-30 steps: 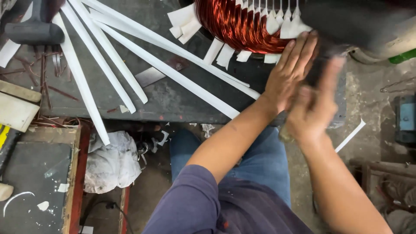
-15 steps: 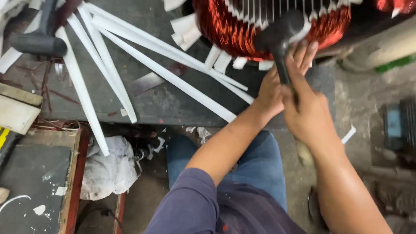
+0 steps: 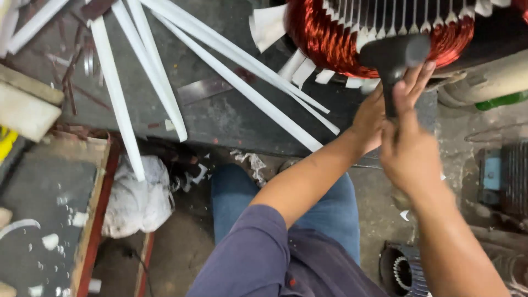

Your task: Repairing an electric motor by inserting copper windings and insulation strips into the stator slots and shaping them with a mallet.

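Head view: we look down at our two hands, at a dark workbench (image 3: 220,118) and at our legs in blue trousers below it.
Coil: the copper winding (image 3: 352,38) of a motor part lies at the far edge of the bench, with white paper slips (image 3: 300,63) sticking out between the wires.
Mallet: a black rubber mallet (image 3: 393,52) has its head just beside the lower side of the winding; we cannot tell if it touches the wire.
Right hand: our right hand (image 3: 410,151) is closed around the mallet handle, with two fingers stretched up along it.
Left hand: our left hand (image 3: 368,118) is just beside the winding, under the mallet; it is partly hidden, so we cannot tell if it is spread or closed.
Done: we judge that the wires already sit in the slots and the paper slips are in place.
Left: we judge that the shaping of the winding is in hand; several long white strips (image 3: 165,82) lie unused on the bench.
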